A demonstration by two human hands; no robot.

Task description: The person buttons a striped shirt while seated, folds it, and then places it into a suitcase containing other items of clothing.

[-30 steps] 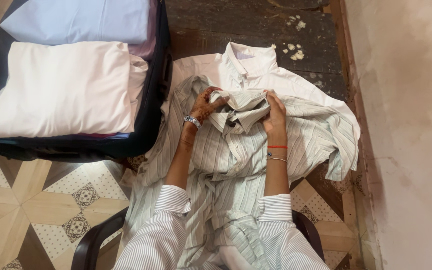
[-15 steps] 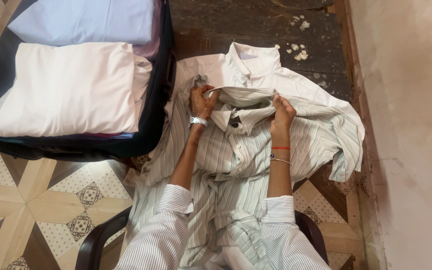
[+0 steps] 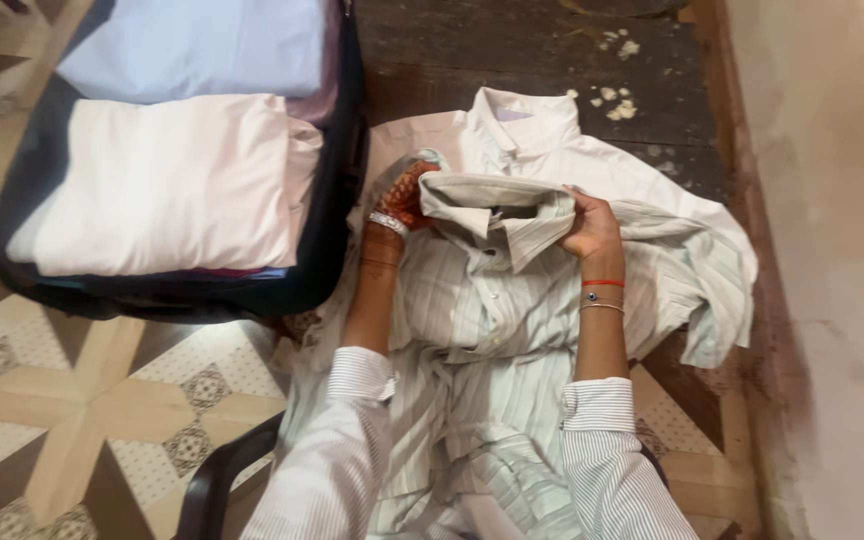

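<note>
Head view shows my left hand (image 3: pixel 407 195) and right hand (image 3: pixel 589 225) pinching the collar ends of the striped shirt (image 3: pixel 482 300), which lies on a white shirt (image 3: pixel 552 140) near the floor's right edge. I judge it light, soft and floppy, so holding at the stiffer collar seems best.

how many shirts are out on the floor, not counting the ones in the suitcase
2. A pale green striped shirt lies on top, its collar held by the left hand and right hand. A plain cream shirt lies spread beneath it. More could be hidden underneath.
</note>
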